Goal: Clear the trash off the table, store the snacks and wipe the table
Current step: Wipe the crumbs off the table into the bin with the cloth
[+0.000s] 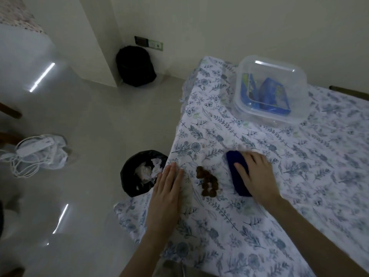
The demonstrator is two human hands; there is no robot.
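Note:
A small heap of brown crumbs (207, 183) lies on the floral tablecloth (299, 176) near the table's left edge. My right hand (257, 174) presses a dark blue cloth (237, 172) flat on the table just right of the crumbs. My left hand (167, 188) rests flat at the table's edge, fingers together, left of the crumbs and empty. Below that edge stands a black-lined trash bin (129, 176) holding crumpled white paper. A clear lidded plastic box (269, 90) with blue snack packets inside sits at the table's far side.
A black bag (135, 66) stands on the floor in the wall corner. A white power strip with tangled cables (36, 152) lies on the tiled floor at left. Wooden chair legs (10, 112) show at the left edge.

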